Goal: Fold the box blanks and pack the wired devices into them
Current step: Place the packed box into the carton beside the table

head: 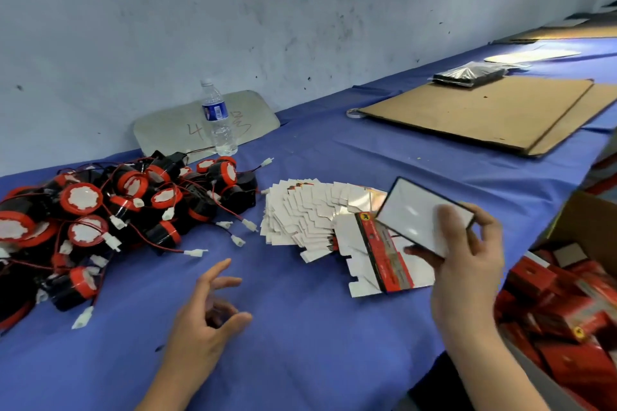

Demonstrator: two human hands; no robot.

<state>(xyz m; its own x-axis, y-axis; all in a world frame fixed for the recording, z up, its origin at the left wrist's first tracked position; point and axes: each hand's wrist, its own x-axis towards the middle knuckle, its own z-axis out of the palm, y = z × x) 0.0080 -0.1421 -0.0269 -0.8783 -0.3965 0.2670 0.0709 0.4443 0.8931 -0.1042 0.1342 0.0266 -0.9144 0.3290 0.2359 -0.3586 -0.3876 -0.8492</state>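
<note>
Blue-covered desk point(300, 327) carrying, largest to smallest: a heap of black-and-red round wired devices point(110, 220) at left, a fanned stack of flat white box blanks point(310, 213) at centre, and one red-printed box blank point(414, 230) lifted just above the stack. The right hand point(467, 264) pinches this blank, fingers clamped on its white panel; the left hand point(207, 314) hovers over the desk, fingers apart and holding nothing. Folding would go best with the left hand steadying the hanging flaps along their creases. A brown cardboard carton of finished red boxes point(561, 304) sits at right. Loose red wires with white plugs point(197, 252) trail toward the blanks and may snag.
</note>
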